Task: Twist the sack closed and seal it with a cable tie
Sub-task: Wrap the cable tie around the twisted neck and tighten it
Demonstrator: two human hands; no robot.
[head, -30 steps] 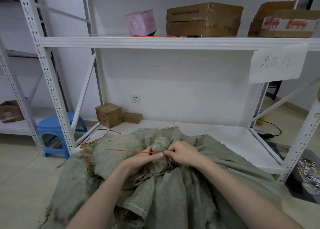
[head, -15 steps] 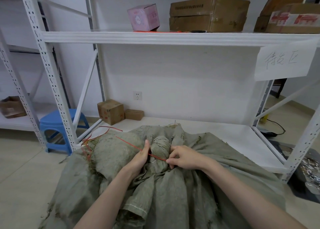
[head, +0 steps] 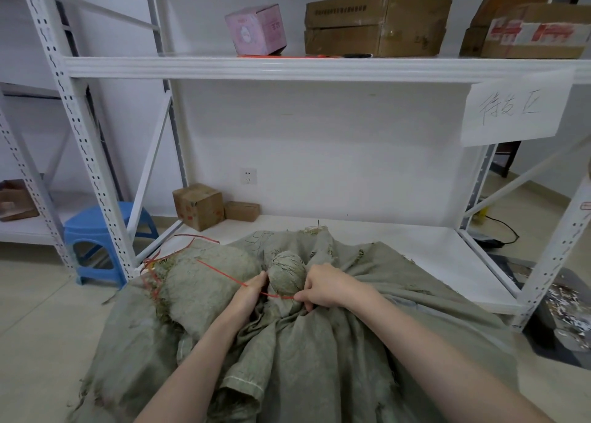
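A grey-green woven sack (head: pixel 319 352) lies in front of me, its mouth twisted into a knob-like neck (head: pixel 285 270). A thin red cable tie (head: pixel 224 274) runs across the front of the neck, its free tail slanting up to the left. My left hand (head: pixel 248 294) presses against the neck's left side with the tie passing at its fingers. On the neck's right side, my right hand (head: pixel 323 286) pinches the tie's other end against the cloth.
A second stuffed sack (head: pixel 204 282) with loose red ties (head: pixel 153 270) lies to the left. White shelving (head: pixel 287 67) stands ahead with cardboard boxes (head: pixel 377 23) and a pink box (head: pixel 256 29) on top. A blue stool (head: pixel 102 234) stands left; small boxes (head: pixel 198 205) sit by the wall.
My left hand slid from in front of the neck to its left side, and the tie's tail swung from horizontal to slanting up-left. My right hand dropped slightly lower along the neck.
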